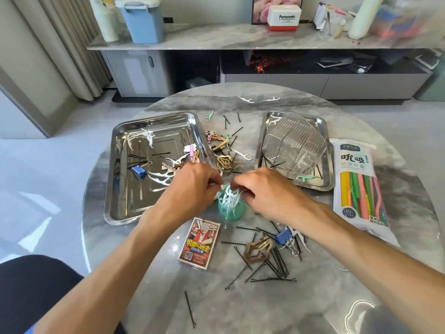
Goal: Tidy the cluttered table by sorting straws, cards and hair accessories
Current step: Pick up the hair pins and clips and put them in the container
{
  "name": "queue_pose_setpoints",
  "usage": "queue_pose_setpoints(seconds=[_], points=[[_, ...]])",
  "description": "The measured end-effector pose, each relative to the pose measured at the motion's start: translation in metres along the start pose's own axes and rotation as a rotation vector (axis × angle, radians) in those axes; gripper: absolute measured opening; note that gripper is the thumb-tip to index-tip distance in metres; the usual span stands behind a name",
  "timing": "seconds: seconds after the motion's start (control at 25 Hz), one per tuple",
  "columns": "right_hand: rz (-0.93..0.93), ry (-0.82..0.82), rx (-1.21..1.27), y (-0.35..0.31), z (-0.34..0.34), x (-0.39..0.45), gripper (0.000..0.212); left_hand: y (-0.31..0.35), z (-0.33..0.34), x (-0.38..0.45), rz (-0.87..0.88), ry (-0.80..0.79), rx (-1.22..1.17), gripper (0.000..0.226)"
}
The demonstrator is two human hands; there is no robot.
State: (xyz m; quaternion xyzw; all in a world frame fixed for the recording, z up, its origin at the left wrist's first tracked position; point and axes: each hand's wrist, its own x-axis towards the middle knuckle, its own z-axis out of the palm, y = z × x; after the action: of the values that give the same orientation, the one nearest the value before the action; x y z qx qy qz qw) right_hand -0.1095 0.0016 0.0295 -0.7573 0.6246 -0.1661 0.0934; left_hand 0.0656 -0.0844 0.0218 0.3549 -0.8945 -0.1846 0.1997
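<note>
Table [240, 307]: round grey marble top that carries everything; the small teal cup serves as the landmark below.
Left tray [120, 189]: steel, just left of the cup and reaching behind it; it holds floss picks, hairpins, a pink clip and a blue binder clip.
Right tray [323, 131]: steel, behind and right of the cup, with a ribbed clear container lying in it.
Straw pack [356, 186]: well right of the cup, long axis running away from the person, sealed.
Card box [199, 243]: just in front of the cup, slightly left, lying flat.
Hairpins [267, 266]: loose black heap in front and right of the cup, around a gold hair clip [256, 250].
Teal cup [231, 208]: upright between both hands, stuffed with white floss picks [230, 197] standing upright.
Left hand [192, 186]: at the cup's left rim, fingers curled narrow; whether they pinch a pick cannot be told.
Right hand [269, 189]: at the right rim, fingers pinching the picks' tops.
Judgement: both hands are equally near the cup; the hairpin heap lies nearer the right hand.
</note>
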Motion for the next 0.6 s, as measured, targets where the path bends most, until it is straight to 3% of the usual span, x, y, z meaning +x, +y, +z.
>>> queue_pose_setpoints(seconds=[0.2,0.36,0.48,0.6], points=[[0.063,0.056,0.120,0.002,-0.007,-0.006,0.024,0.006,-0.001,-0.001,-0.047,-0.038,-0.068,0.018],[0.318,0.095,0.104,0.049,-0.025,-0.040,0.018,0.023,0.000,-0.004,0.060,0.073,-0.051,0.015],[0.461,-0.019,0.022,0.081,-0.021,-0.065,0.019,0.057,0.032,-0.022,0.245,-0.151,-0.077,0.018],[0.438,-0.196,-0.039,0.090,-0.001,-0.074,0.025,0.082,0.074,-0.036,0.359,-0.310,0.116,0.026]])
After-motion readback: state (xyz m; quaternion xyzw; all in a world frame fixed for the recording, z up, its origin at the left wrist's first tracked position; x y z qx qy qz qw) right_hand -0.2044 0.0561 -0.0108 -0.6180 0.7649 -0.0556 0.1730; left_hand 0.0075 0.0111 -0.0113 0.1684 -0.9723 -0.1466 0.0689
